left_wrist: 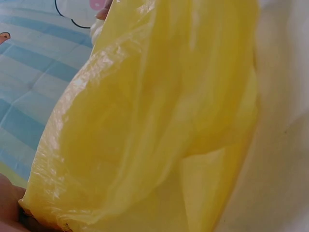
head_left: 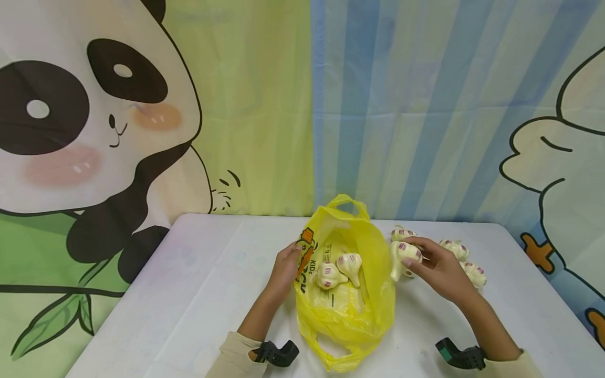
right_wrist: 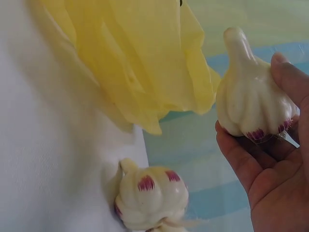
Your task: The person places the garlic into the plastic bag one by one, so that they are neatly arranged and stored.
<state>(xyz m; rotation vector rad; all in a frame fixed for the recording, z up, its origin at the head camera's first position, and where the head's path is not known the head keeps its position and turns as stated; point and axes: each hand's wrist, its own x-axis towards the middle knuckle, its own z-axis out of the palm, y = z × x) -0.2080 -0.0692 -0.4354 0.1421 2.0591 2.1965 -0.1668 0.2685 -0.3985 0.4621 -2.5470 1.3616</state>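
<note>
A yellow plastic bag lies with its mouth spread on the white table, two garlic bulbs inside. My left hand pinches the bag's left edge; in the left wrist view the bag fills most of the picture. Just right of the bag, my right hand holds a garlic bulb between thumb and fingers. From the right wrist, that bulb shows its stem pointing up in the hand, with another bulb lower on the table.
Garlic bulbs lie on the right part of the white table: one at the back, two beyond my right hand. A curtain with a panda print hangs behind the table.
</note>
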